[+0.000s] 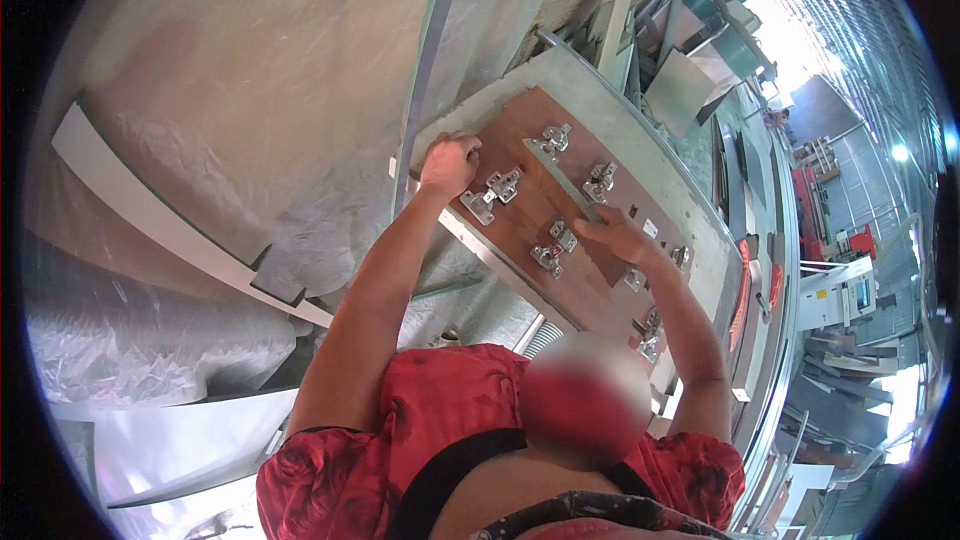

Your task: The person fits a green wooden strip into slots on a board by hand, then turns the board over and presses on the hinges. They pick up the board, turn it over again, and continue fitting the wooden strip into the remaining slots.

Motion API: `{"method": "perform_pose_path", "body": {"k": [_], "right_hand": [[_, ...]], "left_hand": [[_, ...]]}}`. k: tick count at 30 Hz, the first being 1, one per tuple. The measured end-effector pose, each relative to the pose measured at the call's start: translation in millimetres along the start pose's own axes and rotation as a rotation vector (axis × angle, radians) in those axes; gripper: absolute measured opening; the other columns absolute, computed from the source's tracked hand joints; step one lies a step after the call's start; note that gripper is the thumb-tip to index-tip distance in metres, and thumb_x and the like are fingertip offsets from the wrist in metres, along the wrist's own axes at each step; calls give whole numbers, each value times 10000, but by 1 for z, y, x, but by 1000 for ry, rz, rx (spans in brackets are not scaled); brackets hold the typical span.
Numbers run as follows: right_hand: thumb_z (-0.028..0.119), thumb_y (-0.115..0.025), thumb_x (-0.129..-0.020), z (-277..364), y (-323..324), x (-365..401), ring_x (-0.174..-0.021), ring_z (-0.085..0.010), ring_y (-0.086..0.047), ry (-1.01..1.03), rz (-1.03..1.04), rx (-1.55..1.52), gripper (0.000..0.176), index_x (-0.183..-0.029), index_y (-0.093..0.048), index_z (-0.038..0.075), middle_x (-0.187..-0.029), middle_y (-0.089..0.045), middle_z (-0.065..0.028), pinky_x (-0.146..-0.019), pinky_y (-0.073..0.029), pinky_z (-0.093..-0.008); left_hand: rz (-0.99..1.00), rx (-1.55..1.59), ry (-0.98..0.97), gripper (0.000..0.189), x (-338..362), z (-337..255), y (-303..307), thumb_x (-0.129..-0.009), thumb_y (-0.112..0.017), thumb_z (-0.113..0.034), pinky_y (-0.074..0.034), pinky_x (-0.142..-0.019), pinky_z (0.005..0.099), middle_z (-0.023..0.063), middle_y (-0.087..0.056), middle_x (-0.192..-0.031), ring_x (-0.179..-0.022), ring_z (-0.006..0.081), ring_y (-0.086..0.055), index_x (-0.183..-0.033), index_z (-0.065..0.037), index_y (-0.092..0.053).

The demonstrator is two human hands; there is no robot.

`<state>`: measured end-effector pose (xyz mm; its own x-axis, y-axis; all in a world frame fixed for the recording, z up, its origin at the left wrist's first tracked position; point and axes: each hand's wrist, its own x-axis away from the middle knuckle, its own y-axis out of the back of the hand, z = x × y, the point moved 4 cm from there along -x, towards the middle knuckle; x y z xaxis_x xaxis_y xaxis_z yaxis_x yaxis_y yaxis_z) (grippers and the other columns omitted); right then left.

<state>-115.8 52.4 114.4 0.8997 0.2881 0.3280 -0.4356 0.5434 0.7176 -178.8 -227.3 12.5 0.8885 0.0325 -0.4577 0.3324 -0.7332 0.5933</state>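
Brown wood panels lie on a pale worktable, with several metal cabinet hinges on them. My left hand rests at the panels' left edge, its fingers curled in; what they hold, if anything, is hidden. Just beside it sits one opened-out hinge. My right hand is closed on the near end of a narrow brown wood strip, thumb along its edge. Around that strip are an upper hinge, another hinge and a lower hinge. More hinges lie partly behind my right forearm.
The worktable extends beyond the panels. Plastic-wrapped sheets stand close on the left, with a curved white-edged board below. To the right are long metal rails, stacked boards and a white machine.
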Motion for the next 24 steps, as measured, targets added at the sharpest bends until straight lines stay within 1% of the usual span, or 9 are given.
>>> {"method": "perform_pose_path", "body": {"k": [1, 2, 4, 8, 10, 13, 16, 20, 24], "right_hand": [[474, -638, -852, -4, 0, 1, -866, -151, -565, 26, -61, 51, 553, -1120, -609, -10, -949, -623, -67, -759, -459, -302], [474, -638, -852, -8, 5, 4, -866, -151, -565, 28, -63, 50, 553, -1120, -609, -10, -949, -623, -67, -759, -459, -302], [447, -644, -859, 12, 16, 22, -782, -137, -575, -37, -61, -226, 516, -1104, -617, -5, -890, -626, -46, -680, -462, -286], [418, -652, -860, 18, 40, 34, -755, -125, -581, -48, -206, -398, 479, -1095, -623, 2, -875, -636, -38, -670, -460, -275], [387, -619, -884, 12, 48, 31, -669, -157, -645, -76, -260, -388, 482, -1178, -556, 10, -825, -640, -68, -600, -520, -278], [408, -648, -857, -18, 43, 13, -750, -143, -609, -195, -193, -464, 464, -1103, -623, 15, -894, -646, -61, -660, -477, -297], [421, -645, -854, -33, 32, 0, -706, -166, -625, -270, -141, -369, 476, -1098, -622, 13, -885, -656, -81, -627, -489, -307], [433, -604, -879, -51, 48, -16, -645, -213, -666, -199, -92, -423, 468, -1075, -574, 9, -828, -662, -133, -567, -534, -320], [441, -615, -869, -24, 65, -18, -658, -241, -670, -165, -167, -510, 481, -1055, -575, -1, -819, -658, -147, -575, -544, -341]], "left_hand": [[-7, -1, 6, 187, -1, 1, -1, -786, -588, -86, -470, -885, 386, 85, -649, -988, -975, 300, -569, -956, -86, -665], [-8, -2, 4, 187, -2, 2, -1, -786, -588, -86, -470, -885, 386, 85, -649, -988, -975, 300, -569, -956, -86, -665], [-16, 8, 6, 183, -1, 1, 0, -784, -593, -86, -470, -882, 391, 89, -652, -986, -970, 304, -573, -952, -84, -666], [-13, 1, 1, 179, -1, 3, -3, -783, -596, -90, -471, -882, 397, 94, -654, -992, -972, 307, -576, -948, -82, -666], [-7, 17, 17, 178, -2, 4, -4, -784, -594, -93, -471, -885, 398, 96, -651, -998, -979, 307, -575, -947, -85, -667], [-19, -37, 7, 177, -1, 2, -3, -785, -594, -98, -472, -885, 395, 94, -646, -995, -974, 307, -574, -946, -88, -667], [-27, -14, 12, 182, -1, 2, -2, -791, -588, -104, -474, -876, 400, 103, -646, -959, -969, 310, -568, -950, -77, -673], [-35, -27, 16, 181, 0, 1, 0, -786, -592, -99, -477, -872, 397, 101, -647, -958, -964, 310, -570, -945, -79, -676], [-30, -17, 12, 170, -1, 3, -4, -786, -593, -97, -479, -877, 395, 92, -640, -984, -969, 301, -572, -939, -99, -666]]}}
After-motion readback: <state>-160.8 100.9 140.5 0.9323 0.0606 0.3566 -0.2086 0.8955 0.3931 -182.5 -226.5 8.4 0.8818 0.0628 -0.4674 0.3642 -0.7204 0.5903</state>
